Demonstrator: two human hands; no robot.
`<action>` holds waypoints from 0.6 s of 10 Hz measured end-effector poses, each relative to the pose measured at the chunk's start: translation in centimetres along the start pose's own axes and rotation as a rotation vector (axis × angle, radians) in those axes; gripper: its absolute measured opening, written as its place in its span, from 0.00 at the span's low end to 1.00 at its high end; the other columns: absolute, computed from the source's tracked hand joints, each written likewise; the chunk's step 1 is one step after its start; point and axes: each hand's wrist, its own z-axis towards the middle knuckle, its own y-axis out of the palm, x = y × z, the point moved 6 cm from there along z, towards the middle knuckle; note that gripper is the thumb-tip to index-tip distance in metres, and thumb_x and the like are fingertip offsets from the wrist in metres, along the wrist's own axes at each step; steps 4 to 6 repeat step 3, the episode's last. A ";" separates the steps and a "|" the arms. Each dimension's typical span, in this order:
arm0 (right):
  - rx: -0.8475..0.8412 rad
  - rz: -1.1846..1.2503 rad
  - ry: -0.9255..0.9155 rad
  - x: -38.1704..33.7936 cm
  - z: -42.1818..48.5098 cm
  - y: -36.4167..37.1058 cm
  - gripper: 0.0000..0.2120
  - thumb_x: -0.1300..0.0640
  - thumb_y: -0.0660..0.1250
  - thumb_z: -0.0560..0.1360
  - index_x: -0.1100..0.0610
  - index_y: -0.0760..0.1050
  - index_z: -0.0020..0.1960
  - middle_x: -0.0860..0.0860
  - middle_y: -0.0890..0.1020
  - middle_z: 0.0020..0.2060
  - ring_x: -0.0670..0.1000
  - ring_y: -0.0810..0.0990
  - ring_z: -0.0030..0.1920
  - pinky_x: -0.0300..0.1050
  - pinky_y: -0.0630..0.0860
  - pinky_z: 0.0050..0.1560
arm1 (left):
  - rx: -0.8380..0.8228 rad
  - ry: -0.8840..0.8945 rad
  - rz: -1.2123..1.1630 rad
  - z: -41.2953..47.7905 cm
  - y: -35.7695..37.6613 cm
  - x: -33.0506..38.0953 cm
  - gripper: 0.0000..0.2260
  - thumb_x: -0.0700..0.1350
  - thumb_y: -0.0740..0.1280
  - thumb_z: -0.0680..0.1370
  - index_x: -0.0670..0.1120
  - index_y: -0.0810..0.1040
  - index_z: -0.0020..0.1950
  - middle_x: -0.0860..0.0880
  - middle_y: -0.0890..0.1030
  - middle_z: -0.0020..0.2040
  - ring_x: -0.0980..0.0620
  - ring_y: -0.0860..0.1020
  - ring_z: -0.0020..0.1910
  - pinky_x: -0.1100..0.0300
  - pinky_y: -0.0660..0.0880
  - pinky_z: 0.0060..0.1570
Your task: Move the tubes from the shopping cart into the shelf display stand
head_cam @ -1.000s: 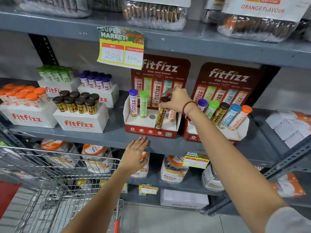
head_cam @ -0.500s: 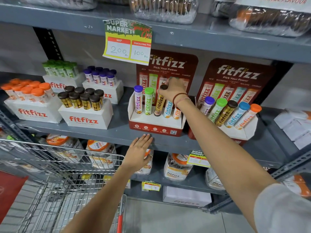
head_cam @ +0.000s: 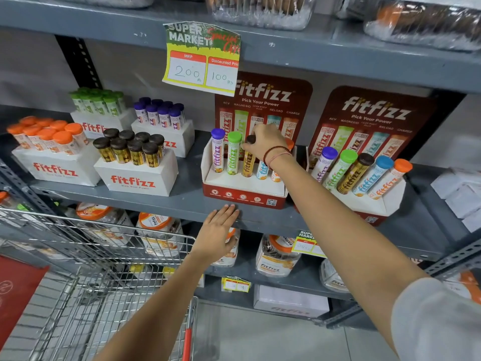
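Right hand (head_cam: 266,142) grasping the brown-capped tube (head_cam: 248,162) in the display stand (head_cam: 244,196), green tube (head_cam: 233,153) tight left; left hand (head_cam: 217,231) released, flat against the shelf edge (head_cam: 156,208).

Right hand (head_cam: 265,142): raised and reaching forward, arm nearly straight, running up from the lower right. Back of the hand faces the camera; fingers curl downward, fingertips (head_cam: 247,147) closed around the dark cap of the brown-capped tube (head_cam: 248,160). Two thin bands circle the wrist, just right of that tube. A pale sleeve covers the upper arm at the lower right edge.

Left hand (head_cam: 217,230): well below the tube and slightly to its left, palm down, fingers straight and together, pointing up and forward. It holds nothing. Bare forearm extends up from the bottom centre.
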 end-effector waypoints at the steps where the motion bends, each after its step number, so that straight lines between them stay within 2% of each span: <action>1: 0.039 -0.018 -0.013 0.4 -0.7 0.0 0.17 0.47 0.67 0.73 0.60 0.73 0.52 0.58 0.79 0.49 0.58 0.79 0.50 0.47 0.76 0.45 | -0.005 -0.007 -0.014 0.2 -0.3 0.1 0.26 0.50 0.61 0.78 0.47 0.56 0.74 0.48 0.59 0.76 0.50 0.55 0.75 0.53 0.48 0.74; 2: 0.149 0.008 -0.053 0.4 -2.8 -1.1 0.18 0.48 0.66 0.74 0.60 0.74 0.57 0.58 0.79 0.53 0.57 0.79 0.51 0.42 0.73 0.44 | -0.044 -0.037 -0.035 0.5 -1.3 0.4 0.26 0.49 0.64 0.76 0.47 0.62 0.71 0.47 0.65 0.74 0.47 0.62 0.73 0.50 0.57 0.72; 3: 0.232 0.101 -0.078 1.1 -5.1 -2.4 0.17 0.50 0.66 0.74 0.58 0.76 0.58 0.56 0.80 0.55 0.56 0.80 0.53 0.46 0.78 0.51 | -0.093 -0.049 -0.089 2.0 -3.3 1.0 0.23 0.46 0.66 0.74 0.46 0.67 0.68 0.45 0.72 0.68 0.44 0.70 0.66 0.47 0.67 0.65; 6: 0.232 0.101 -0.078 1.1 -5.1 -2.4 0.17 0.50 0.66 0.74 0.58 0.76 0.58 0.56 0.80 0.55 0.56 0.80 0.53 0.46 0.78 0.51 | -0.093 -0.049 -0.089 2.0 -3.3 1.0 0.23 0.46 0.66 0.74 0.46 0.67 0.68 0.45 0.72 0.68 0.44 0.70 0.66 0.47 0.67 0.65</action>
